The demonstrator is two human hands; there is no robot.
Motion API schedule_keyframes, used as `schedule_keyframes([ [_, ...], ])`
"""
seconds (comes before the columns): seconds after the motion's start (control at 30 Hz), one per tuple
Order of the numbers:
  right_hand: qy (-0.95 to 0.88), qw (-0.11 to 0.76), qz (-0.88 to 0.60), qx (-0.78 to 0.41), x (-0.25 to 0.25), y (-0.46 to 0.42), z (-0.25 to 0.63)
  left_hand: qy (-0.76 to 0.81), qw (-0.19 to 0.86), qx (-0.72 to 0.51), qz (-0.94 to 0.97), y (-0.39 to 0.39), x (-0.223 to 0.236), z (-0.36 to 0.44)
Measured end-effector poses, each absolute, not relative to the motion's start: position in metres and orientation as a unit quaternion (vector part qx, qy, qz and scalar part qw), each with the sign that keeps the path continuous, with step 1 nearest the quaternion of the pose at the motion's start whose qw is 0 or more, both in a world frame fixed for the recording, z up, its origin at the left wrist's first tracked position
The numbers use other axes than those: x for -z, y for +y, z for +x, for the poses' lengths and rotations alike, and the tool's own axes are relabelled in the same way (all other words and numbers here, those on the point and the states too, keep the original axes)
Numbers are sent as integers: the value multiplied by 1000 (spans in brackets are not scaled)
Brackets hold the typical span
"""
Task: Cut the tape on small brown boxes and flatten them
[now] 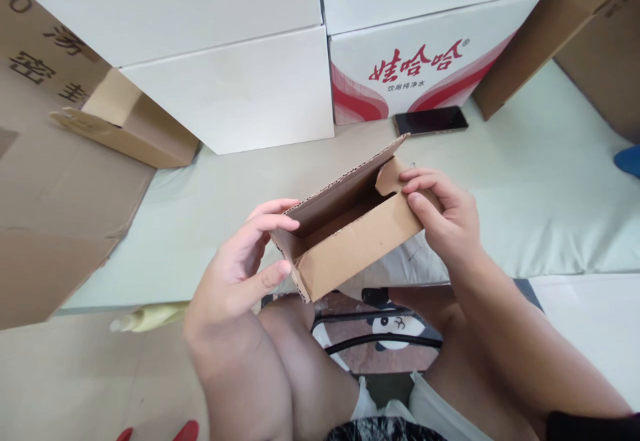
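Note:
A small brown corrugated cardboard box [350, 244] is held in the air over my lap, half folded, its top open and its back panel standing up. My left hand [240, 271] pinches the box's left end between thumb and fingers. My right hand [440, 218] grips the right end, fingertips pressing a small side flap inward. Both hands are closed on the cardboard.
Two large white cartons [230, 88] stand at the back, the right one [425, 68] printed in red. A black phone [431, 120] lies before it on the pale green mat [540, 181]. Flattened brown cardboard [55, 201] lies left, another brown box [600, 48] right. My knees sit below.

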State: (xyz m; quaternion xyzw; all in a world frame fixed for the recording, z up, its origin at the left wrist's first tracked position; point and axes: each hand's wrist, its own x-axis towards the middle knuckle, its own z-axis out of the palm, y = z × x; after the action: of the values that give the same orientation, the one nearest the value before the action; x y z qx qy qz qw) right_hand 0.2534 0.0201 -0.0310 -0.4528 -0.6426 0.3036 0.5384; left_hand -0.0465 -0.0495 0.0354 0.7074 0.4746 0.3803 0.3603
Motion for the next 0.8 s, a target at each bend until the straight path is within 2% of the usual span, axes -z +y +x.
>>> schedule_keyframes([
  [0.23,-643,532,-462,-301,31,20,253,506,349,-347,709,-46,-35,-45],
  [0.8,-645,537,-448,-307,31,19,254,531,321,-392,680,-47,-28,-39],
])
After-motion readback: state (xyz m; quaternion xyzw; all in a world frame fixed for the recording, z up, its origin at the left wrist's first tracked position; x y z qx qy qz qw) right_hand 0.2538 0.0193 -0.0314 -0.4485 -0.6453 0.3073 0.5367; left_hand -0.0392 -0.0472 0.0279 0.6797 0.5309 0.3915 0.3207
